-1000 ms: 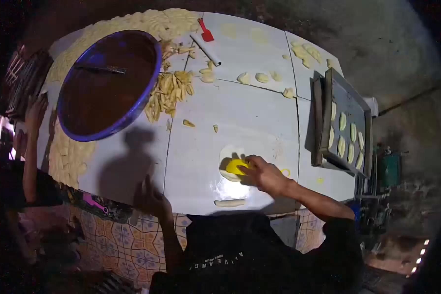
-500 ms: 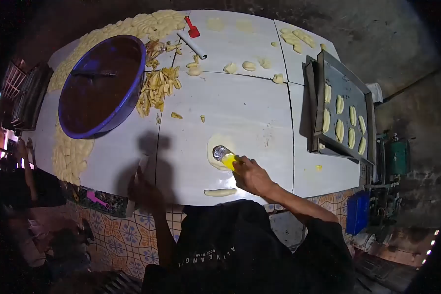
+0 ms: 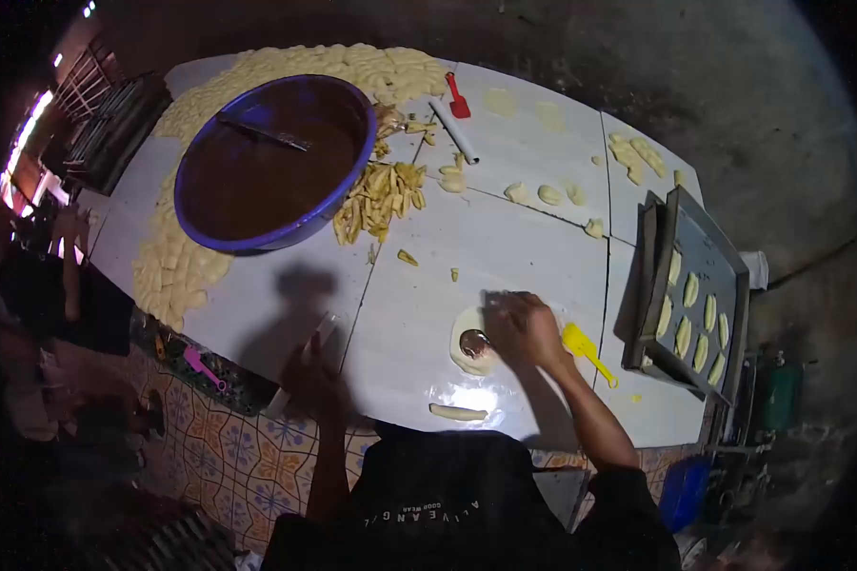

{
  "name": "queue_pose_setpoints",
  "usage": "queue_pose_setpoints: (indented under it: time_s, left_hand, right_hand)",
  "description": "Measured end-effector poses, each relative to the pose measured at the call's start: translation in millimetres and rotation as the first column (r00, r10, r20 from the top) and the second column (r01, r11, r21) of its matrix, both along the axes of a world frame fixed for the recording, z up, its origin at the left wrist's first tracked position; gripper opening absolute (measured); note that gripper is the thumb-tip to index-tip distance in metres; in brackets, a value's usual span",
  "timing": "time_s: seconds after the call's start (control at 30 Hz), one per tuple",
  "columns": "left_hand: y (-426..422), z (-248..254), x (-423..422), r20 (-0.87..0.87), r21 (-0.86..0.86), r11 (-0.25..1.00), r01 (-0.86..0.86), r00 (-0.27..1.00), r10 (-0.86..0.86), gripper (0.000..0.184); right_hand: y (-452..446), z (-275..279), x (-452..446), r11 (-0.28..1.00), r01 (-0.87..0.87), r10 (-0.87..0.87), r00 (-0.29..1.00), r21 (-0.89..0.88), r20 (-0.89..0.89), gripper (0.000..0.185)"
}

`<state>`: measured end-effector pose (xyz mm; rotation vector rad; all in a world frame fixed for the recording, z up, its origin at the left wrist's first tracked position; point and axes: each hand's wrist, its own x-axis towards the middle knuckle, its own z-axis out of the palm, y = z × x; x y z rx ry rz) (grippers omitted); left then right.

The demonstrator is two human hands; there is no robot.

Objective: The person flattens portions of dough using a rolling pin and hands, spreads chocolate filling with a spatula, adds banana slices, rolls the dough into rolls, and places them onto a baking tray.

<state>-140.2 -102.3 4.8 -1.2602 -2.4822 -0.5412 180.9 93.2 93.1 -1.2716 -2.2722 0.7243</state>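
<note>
Pale dough, rolled into a thin flat round (image 3: 464, 320), lies on the white tabletop (image 3: 514, 252), with one dab of dark brown filling (image 3: 473, 344) on it; taking that round as the dial's centre and twelve as farthest from the person, the rest falls around it. Rolling out and filling look done for this piece, while its edges lie flat and the filling is uncovered, so it is not yet folded. At about three o'clock the right hand (image 3: 535, 328) bends over the round's edge, fingers curled and close together; whether they pinch the dough cannot be told. Between eight and nine o'clock the left hand (image 3: 312, 376), in shadow, is wrapped around a pale rod (image 3: 277, 403). Farther out at three lies a yellow scoop (image 3: 579, 343), set down and unheld. One finished-looking dough roll (image 3: 457, 412) sits at six, off the tray, and the metal tray (image 3: 717, 249) near three carries about eight shaped pieces (image 3: 684, 336). Much appears left: unflattened dough lumps (image 3: 549, 195) at one o'clock, banana-like slices (image 3: 381, 202) at eleven, a purple basin (image 3: 300, 231) of brown filling past ten, and closely packed dough pieces (image 3: 176, 271) around it.
</note>
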Motion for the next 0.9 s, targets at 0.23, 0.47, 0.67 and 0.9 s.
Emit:
queue_pose_setpoints:
  time_s: [0.23,0.47,0.67,0.9]
  left_hand:
    - [-3,-21,-6,0.002,0.07,0.997,-0.022,1.0,0.022,0.07]
    - [-5,-50,-11,0.041,0.079,0.997,0.005,0.999,-0.008,0.061]
    - [1,-11,-4,-0.044,-0.05,0.999,-0.001,0.999,-0.001,0.047]
    - [41,-13,7,-0.206,0.149,0.954,0.259,0.952,-0.226,0.043]
  right_hand:
    - [71,-62,-170,0.945,-0.214,0.246,0.963,0.247,-0.105,0.031]
    - [62,-85,-159,0.929,-0.338,0.339,0.941,0.149,0.021,0.031]
    - [29,-16,-99,0.923,-0.372,0.352,0.92,-0.103,-0.171,0.024]
    - [-10,-36,-15,0.943,-0.333,0.332,0.942,-0.01,-0.056,0.023]
